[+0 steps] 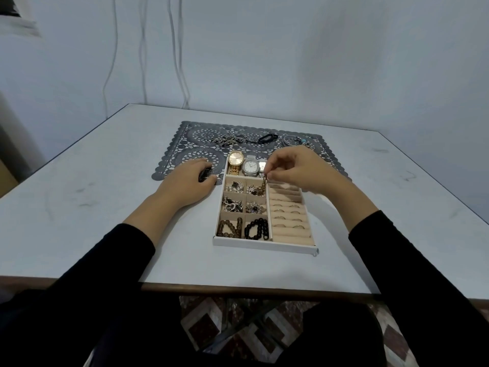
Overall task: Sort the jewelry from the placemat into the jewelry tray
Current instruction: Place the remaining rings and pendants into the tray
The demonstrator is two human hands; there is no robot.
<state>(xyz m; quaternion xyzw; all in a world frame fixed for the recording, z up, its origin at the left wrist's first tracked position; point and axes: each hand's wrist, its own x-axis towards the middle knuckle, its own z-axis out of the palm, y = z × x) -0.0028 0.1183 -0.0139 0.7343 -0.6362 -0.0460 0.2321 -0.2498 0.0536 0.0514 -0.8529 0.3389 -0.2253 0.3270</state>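
Note:
A white jewelry tray (264, 246) with beige compartments lies on the table, its far end on the dark lace placemat (185, 144). My right hand (296, 170) pinches a bronze chain (263, 185) that hangs into an upper small compartment. At the tray's left edge my left hand (185, 181) holds a small dark piece (205, 174). Three watches (247, 164) fill the top row. Bead bracelets (256, 229) lie in the near compartments, and rings sit in the slotted rolls (288, 215). On the mat lie tangled chains (227, 140), a black band (267, 138) and a silver bangle (291, 141).
The pale table (105, 207) ends in a brown front edge (238, 288) near my lap. A wall with hanging cables (182, 62) stands right behind the table's far edge. Patterned floor shows below.

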